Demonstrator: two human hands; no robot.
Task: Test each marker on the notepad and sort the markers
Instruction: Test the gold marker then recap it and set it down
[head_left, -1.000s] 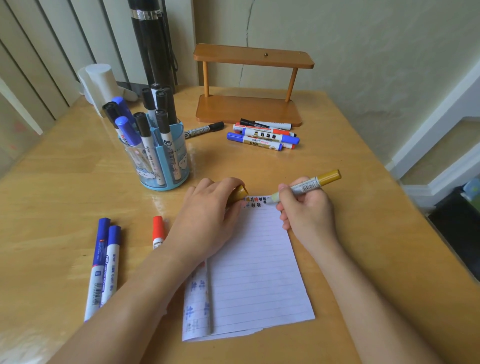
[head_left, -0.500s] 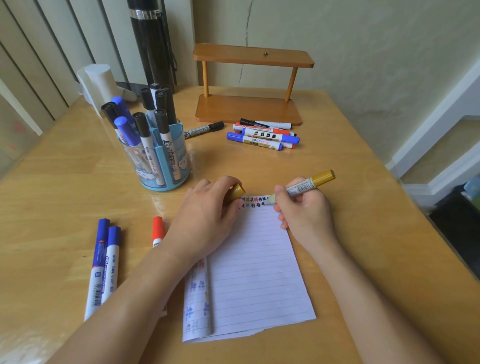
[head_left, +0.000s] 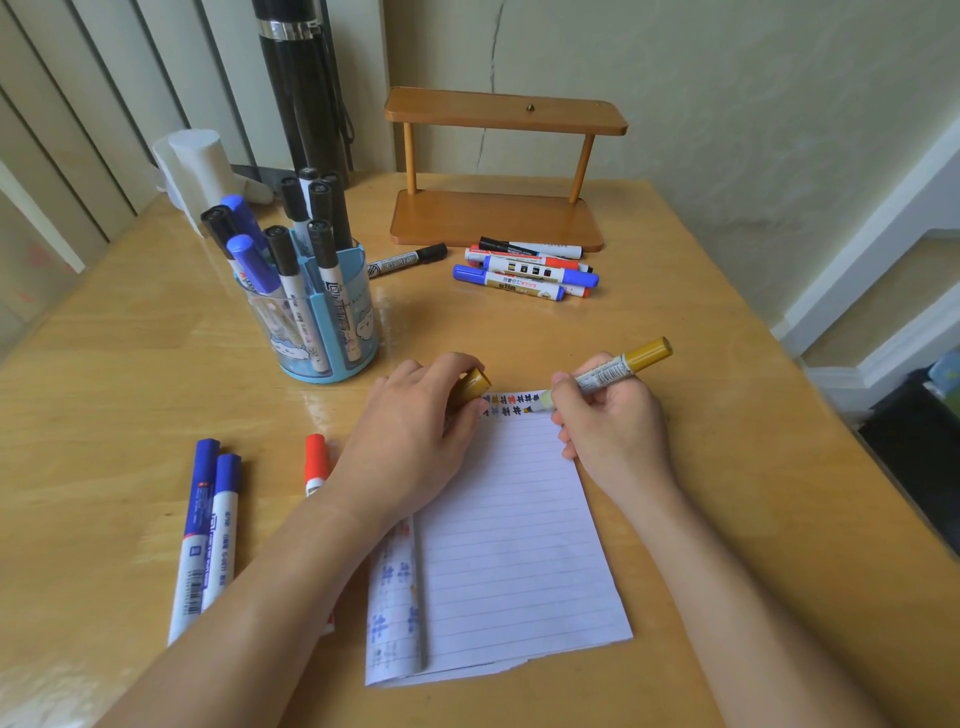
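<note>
Wooden tabletop (head_left: 675, 322) against a pale wall (head_left: 727, 104). At centre lies a lined notepad (head_left: 519, 530). Our right hand (head_left: 615, 423) curls its fingers (head_left: 567, 399) round a gold marker (head_left: 621, 365), tip at the notepad's top edge beside small coloured test marks (head_left: 511, 405). Our left hand (head_left: 410, 434) rests on the notepad, fingers clamped on the gold cap (head_left: 474, 387). We see a blue pen holder (head_left: 332, 332) at ten o'clock, two blue markers (head_left: 210, 525) at eight, a marker pile (head_left: 524, 271) at twelve.

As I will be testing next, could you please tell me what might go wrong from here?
The tip of the gold marker sits at the top edge of the notepad, so a stroke might mark the table. The left hand, gripping the cap, lies beside the test marks and may smear them. The left forearm could nudge the red marker.
</note>
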